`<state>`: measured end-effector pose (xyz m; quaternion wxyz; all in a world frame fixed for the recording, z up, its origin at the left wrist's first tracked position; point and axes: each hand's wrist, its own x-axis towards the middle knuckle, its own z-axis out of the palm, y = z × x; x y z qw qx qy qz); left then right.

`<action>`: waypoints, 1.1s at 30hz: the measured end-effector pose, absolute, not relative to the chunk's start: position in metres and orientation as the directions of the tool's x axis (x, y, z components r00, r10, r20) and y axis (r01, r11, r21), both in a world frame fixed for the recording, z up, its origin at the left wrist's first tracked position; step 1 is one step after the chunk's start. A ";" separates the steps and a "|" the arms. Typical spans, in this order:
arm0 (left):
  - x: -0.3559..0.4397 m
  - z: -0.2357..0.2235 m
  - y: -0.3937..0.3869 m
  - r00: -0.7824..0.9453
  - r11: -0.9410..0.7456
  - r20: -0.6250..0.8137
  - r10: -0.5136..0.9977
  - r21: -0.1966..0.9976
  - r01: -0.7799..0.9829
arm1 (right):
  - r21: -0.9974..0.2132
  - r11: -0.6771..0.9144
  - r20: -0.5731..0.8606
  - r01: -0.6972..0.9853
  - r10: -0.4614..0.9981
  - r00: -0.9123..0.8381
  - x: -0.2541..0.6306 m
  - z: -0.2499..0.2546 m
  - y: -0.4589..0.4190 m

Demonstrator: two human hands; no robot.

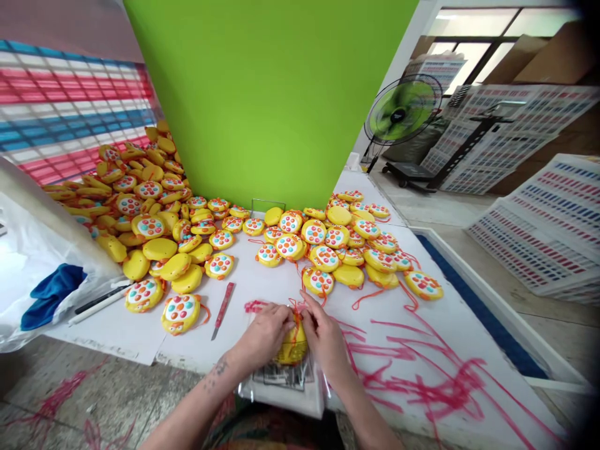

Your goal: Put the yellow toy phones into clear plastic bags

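Between my hands is a yellow toy (293, 347), its plain back side toward me, with an orange-red cord (296, 310) at its top. My left hand (268, 330) grips the toy's left edge, fingers closed at its top. On the other side my right hand (323, 332) pinches around the cord and the upper right edge, forefinger pointing up. Under the toy lies a stack of clear plastic bags (281, 394) with dark print at the table's near edge. A red craft knife (223, 311) rests to the left, beside a toy with coloured buttons (180, 314).
A big heap of yellow toys (150, 187) fills the left, and a smaller group (328, 240) lies ahead. Pink ties (422, 381) spread over the right of the table (375, 306). A green board (281, 100) stands behind; a fan (398, 115) and crates (544, 225) are beyond.
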<state>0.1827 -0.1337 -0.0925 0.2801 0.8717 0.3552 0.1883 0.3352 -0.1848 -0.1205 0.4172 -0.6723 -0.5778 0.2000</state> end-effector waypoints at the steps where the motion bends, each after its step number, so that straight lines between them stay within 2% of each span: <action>1: 0.184 -0.092 -0.134 0.671 -0.573 0.088 0.736 0.609 0.549 | -0.799 0.016 0.228 0.601 0.933 0.278 0.333 -0.120 -0.185; 3: 0.187 -0.092 -0.135 0.673 -0.556 0.020 0.739 0.583 0.593 | -0.808 0.010 0.247 0.589 0.914 0.323 0.329 -0.119 -0.186; 5: 0.188 -0.093 -0.135 0.683 -0.576 0.018 0.730 0.555 0.601 | -0.814 -0.001 0.253 0.580 0.899 0.357 0.328 -0.120 -0.187; 9: 0.180 -0.095 -0.133 0.577 -0.577 0.197 0.793 0.550 0.605 | -0.835 0.026 0.300 0.550 0.859 0.416 0.328 -0.127 -0.192; 12: 0.168 -0.098 -0.132 0.380 -0.454 0.266 0.886 0.662 0.596 | -0.840 0.068 0.354 0.539 0.821 0.447 0.330 -0.133 -0.194; 15: 0.161 -0.104 -0.132 0.271 -0.211 0.073 0.960 0.823 0.527 | -0.837 0.115 0.398 0.535 0.800 0.450 0.331 -0.137 -0.196; 18: 0.162 -0.111 -0.132 0.327 -0.022 -0.145 0.934 0.890 0.456 | -0.822 0.156 0.422 0.547 0.812 0.403 0.331 -0.138 -0.195; 24: 0.175 -0.112 -0.132 0.350 0.085 -0.215 0.912 0.932 0.351 | -0.705 0.191 0.492 0.683 0.825 0.277 0.341 -0.134 -0.191; 28: 0.176 -0.110 -0.133 0.341 0.080 -0.190 0.921 0.946 0.313 | -0.552 0.253 0.552 0.795 0.825 0.121 0.347 -0.128 -0.191; 33: 0.178 -0.113 -0.136 0.310 0.080 -0.153 0.938 0.968 0.237 | -0.400 0.253 0.506 0.881 0.863 -0.018 0.347 -0.119 -0.186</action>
